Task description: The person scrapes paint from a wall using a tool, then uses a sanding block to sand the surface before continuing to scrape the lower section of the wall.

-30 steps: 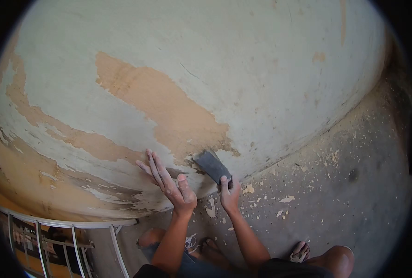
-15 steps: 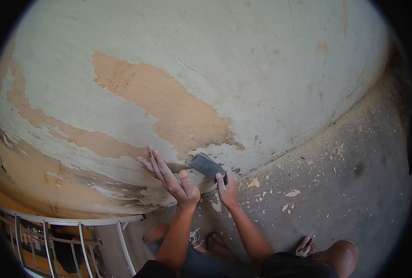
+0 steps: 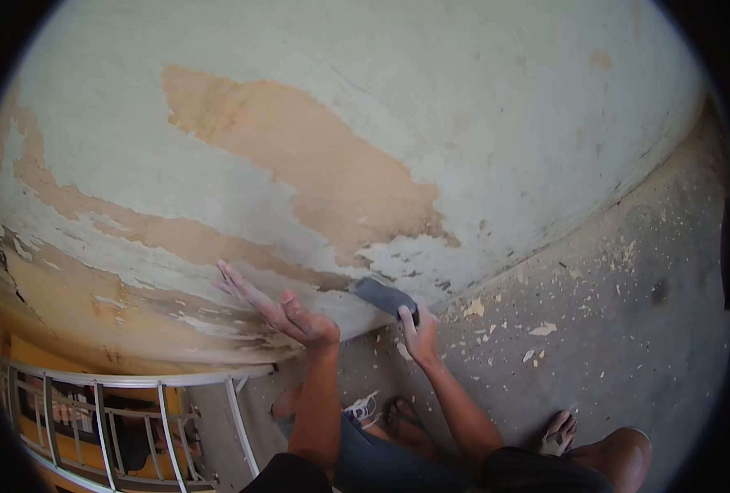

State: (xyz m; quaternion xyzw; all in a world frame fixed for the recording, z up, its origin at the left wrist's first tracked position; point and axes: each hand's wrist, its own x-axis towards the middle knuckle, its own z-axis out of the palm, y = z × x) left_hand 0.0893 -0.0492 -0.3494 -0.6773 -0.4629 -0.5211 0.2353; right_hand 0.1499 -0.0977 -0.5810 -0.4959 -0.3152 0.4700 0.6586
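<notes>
My right hand [image 3: 419, 333] is closed around the near end of a dark grey sanding block [image 3: 384, 298], thumb on top. The block's far end lies against the lower wall [image 3: 505, 148], at the edge of a peeled patch. My left hand [image 3: 287, 316] is open to the left of the block, fingers stretched together and thumb apart, overlapping the lower wall in this view. Pale dust coats its fingers. The wall is whitish green, with peach-coloured bare areas [image 3: 299, 156] and ragged flaking edges around them.
A metal ladder [image 3: 135, 380] lies at the lower left. Paint chips [image 3: 543, 329] are scattered over the grey concrete floor [image 3: 595, 353] along the wall's base. Below are my sandalled foot [image 3: 558, 431] and another person's knee and shoe [image 3: 361, 408] near my left arm.
My left hand has tilted and shifted left, away from the block. The right hand and block appear slightly further right and lower against the wall, as the view has also shifted.
</notes>
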